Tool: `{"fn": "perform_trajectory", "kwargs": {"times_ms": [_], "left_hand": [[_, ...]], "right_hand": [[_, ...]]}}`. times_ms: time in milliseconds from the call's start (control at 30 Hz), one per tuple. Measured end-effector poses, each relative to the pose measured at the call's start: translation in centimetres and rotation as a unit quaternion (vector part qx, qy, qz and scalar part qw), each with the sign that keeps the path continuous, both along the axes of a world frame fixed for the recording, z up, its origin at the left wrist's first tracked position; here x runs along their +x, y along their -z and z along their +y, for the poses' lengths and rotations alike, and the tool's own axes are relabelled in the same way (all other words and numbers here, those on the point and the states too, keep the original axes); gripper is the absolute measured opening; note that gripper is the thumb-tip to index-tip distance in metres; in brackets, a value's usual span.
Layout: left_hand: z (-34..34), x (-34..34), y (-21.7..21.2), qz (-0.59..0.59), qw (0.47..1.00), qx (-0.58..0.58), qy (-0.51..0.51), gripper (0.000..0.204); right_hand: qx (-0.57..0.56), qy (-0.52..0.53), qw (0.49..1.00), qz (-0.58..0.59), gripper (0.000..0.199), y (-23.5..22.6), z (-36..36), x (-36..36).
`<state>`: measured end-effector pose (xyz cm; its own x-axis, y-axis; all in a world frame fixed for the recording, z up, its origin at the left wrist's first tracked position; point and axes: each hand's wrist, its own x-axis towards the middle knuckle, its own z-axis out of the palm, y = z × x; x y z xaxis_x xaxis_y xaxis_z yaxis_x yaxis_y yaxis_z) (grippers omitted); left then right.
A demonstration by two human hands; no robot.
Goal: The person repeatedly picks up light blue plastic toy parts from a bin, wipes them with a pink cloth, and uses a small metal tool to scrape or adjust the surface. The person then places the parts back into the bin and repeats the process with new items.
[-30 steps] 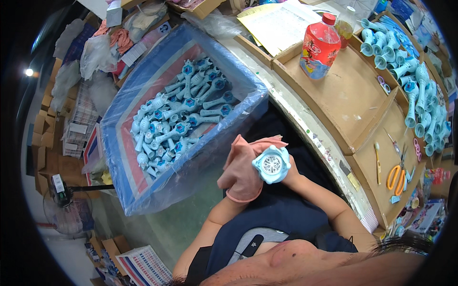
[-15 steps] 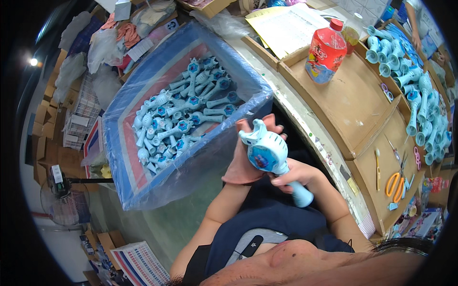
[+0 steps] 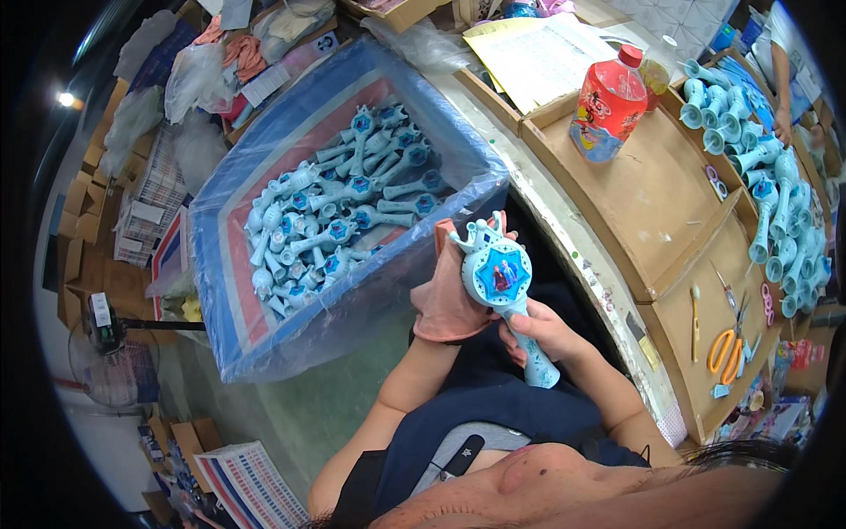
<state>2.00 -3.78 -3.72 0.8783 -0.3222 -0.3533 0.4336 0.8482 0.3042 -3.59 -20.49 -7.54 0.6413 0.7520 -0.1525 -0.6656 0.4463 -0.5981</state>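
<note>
A light blue toy wand with a crown-shaped top and a star-shaped picture plate is held in front of me, its face turned up and its handle slanting down to the right. My left hand, in a pinkish glove, cups the wand's head from behind and from the left; most of its fingers are hidden there. My right hand is bare and closed round the handle. Beyond my left hand stands a bin with blue and red walls, lined with clear plastic, and a pile of similar wands lies inside.
On the right, a bench with cardboard trays carries a red-labelled bottle, orange scissors, a brush and papers. More blue wand parts are heaped beyond, near another person's arm. A fan stands left.
The wand has turned in my hands, so its picture plate now faces up more fully. At the far right, the other person's hand has come down to the heaped wand parts.
</note>
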Motion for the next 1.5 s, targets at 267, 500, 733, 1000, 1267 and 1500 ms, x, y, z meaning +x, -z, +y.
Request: {"fn": "perform_trajectory", "kwargs": {"times_ms": [267, 500, 733, 1000, 1267, 1500], "left_hand": [[-0.3, -0.2, -0.8, -0.091, 0.994, 0.015, 0.062, 0.068], [-0.7, -0.6, -1.4, -0.104, 0.984, 0.143, 0.038, 0.07], [-1.1, -0.8, -0.5, -0.183, 0.916, 0.354, 0.036, 0.085], [-0.6, -1.0, -0.5, -0.098, 0.975, 0.195, 0.049, 0.088], [-0.7, -0.9, -0.3, -0.081, 0.983, 0.158, 0.039, 0.084], [-0.9, -1.1, -0.8, -0.092, 0.98, 0.175, 0.038, 0.074]], "right_hand": [[0.243, -0.041, 0.955, 0.167, 0.046, 0.5, 0.3, 1.5], [0.295, -0.048, 0.938, 0.178, 0.043, 0.0, 0.5, 1.5], [0.334, -0.041, 0.907, 0.254, 0.046, -0.3, 0.5, 1.8], [0.311, -0.035, 0.928, 0.203, 0.044, -0.7, 0.6, 1.6], [0.225, 0.008, 0.948, 0.224, 0.048, -1.3, 0.6, 1.4], [0.146, 0.024, 0.978, 0.145, 0.044, -1.2, 0.3, 1.3]]}}
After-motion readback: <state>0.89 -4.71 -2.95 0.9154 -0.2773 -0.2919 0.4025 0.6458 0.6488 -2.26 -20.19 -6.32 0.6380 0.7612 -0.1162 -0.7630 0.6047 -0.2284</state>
